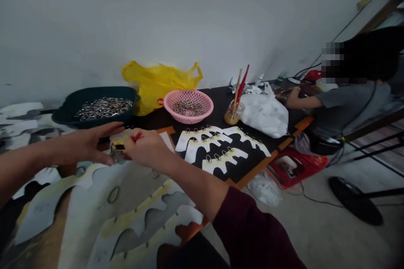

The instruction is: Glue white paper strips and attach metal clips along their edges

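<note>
My left hand [96, 143] is curved, thumb and fingers on either side of a small, blurred, clear-and-yellowish object [118, 145], perhaps a glass container. Against its other side, my right hand [148, 149] is closed in a fist. A short red handle [136, 136] shows between the right thumb and forefinger; its other end is hidden. Beneath my hands, white scalloped card pieces [135, 210] with yellowish smears lie on a pale board. Loose metal rings [112, 194] rest there. More white scalloped pieces [221, 160] with rings standing along their edges lie on the black table, right of my hands.
A dark green basin [67, 109] and a pink basket [204, 110] hold metal rings. Behind stands a yellow bag [151, 84]. A glass jar [232, 115] with brushes stands beside a white bag [265, 113]. Another person [350, 101] sits at the right; a red bag [293, 166] lies on the floor.
</note>
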The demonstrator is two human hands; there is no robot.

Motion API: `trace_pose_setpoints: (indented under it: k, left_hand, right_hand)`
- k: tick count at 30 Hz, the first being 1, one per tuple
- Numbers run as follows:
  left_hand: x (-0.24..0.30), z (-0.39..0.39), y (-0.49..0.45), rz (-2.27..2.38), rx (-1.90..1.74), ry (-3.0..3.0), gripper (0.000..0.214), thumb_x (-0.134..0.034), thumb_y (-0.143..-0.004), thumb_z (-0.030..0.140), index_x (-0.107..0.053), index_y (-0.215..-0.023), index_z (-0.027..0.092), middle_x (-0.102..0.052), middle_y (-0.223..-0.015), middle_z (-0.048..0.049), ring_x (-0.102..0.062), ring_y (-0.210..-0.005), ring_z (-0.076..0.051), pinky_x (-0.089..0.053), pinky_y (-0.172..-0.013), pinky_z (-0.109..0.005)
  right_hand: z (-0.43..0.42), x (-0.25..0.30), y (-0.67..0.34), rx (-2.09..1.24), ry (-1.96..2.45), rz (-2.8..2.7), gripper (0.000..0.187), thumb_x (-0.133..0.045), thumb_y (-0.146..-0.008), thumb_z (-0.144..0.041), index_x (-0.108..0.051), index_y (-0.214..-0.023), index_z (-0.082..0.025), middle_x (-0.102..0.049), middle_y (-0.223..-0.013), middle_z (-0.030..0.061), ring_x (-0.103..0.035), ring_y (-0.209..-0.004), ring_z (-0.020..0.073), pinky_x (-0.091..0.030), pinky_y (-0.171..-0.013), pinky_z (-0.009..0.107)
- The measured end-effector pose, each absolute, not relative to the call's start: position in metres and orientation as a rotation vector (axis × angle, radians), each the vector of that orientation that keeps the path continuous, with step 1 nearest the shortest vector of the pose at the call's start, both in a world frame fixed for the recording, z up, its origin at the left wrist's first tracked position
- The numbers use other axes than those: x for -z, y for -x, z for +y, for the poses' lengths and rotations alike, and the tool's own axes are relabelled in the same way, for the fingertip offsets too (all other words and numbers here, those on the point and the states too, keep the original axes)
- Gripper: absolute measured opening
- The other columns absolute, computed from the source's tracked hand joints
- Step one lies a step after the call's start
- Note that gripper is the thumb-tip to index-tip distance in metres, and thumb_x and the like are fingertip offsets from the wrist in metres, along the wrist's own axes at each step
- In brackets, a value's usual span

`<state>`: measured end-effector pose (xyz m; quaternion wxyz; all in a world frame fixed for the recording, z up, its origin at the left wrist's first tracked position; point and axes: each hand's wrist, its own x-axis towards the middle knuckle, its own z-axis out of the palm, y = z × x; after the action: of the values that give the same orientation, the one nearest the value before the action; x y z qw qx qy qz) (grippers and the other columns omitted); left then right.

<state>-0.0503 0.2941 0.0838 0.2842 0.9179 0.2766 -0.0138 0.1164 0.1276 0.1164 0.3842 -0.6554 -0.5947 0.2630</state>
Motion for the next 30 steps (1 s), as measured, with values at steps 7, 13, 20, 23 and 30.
trace_pose_setpoints:
  k: [7,13,20,23,30]
  left_hand:
    - [-0.094,0.264,0.043,0.866,-0.023,-2.989,0.088,-0.055,-0.065,0.055,-0.031,-0.139,0.015,-0.042,-0.140,-0.0161,-0.040,-0.126,-0.035,-0.021,-0.102,-0.059]
    - [-0.121,0.238,0.029,0.982,0.314,-2.823,0.111,-0.076,-0.046,0.046,-0.025,-0.142,0.020,-0.032,-0.146,-0.0190,-0.024,-0.134,-0.037,-0.012,-0.105,-0.058]
    - [-0.132,0.235,0.020,1.002,-0.096,-2.230,0.104,-0.080,-0.032,0.054,-0.051,-0.125,0.018,-0.048,-0.134,-0.0183,-0.030,-0.129,-0.042,-0.020,-0.106,-0.050]
    - [-0.133,0.233,0.019,1.033,-0.240,-1.969,0.084,-0.059,-0.056,0.073,-0.056,-0.118,0.017,-0.055,-0.128,-0.0145,-0.044,-0.120,-0.035,-0.035,-0.098,-0.041]
    - [-0.114,0.238,0.013,1.181,-0.509,-1.682,0.093,-0.001,-0.076,0.077,-0.048,-0.119,0.009,-0.061,-0.116,-0.0176,-0.057,-0.105,-0.025,-0.045,-0.084,-0.033]
  right_hand:
    - [0.124,-0.108,-0.126,-0.941,1.449,-1.039,0.019,-0.049,-0.081,-0.029,-0.053,-0.066,-0.019,-0.057,-0.054,-0.0020,-0.056,-0.050,0.0130,-0.046,-0.054,0.025]
    - [0.063,-0.122,-0.141,-0.862,1.307,-0.975,0.024,-0.055,-0.080,-0.038,-0.057,-0.070,-0.016,-0.055,-0.054,-0.0035,-0.051,-0.045,0.0092,-0.043,-0.047,0.021]
    - [0.042,-0.097,-0.184,-0.952,1.168,-0.544,0.026,-0.062,-0.075,-0.040,-0.059,-0.069,-0.014,-0.049,-0.046,-0.0042,-0.044,-0.039,0.0072,-0.035,-0.040,0.020]
    - [0.049,-0.084,-0.190,-1.140,0.993,-0.334,0.018,-0.063,-0.071,-0.031,-0.057,-0.066,-0.015,-0.043,-0.045,-0.0069,-0.040,-0.039,0.0050,-0.036,-0.041,0.018]
    - [0.049,-0.070,-0.192,-1.079,1.023,-0.359,0.014,-0.064,-0.068,-0.027,-0.059,-0.071,-0.015,-0.049,-0.050,-0.0048,-0.045,-0.044,0.0064,-0.037,-0.042,0.018]
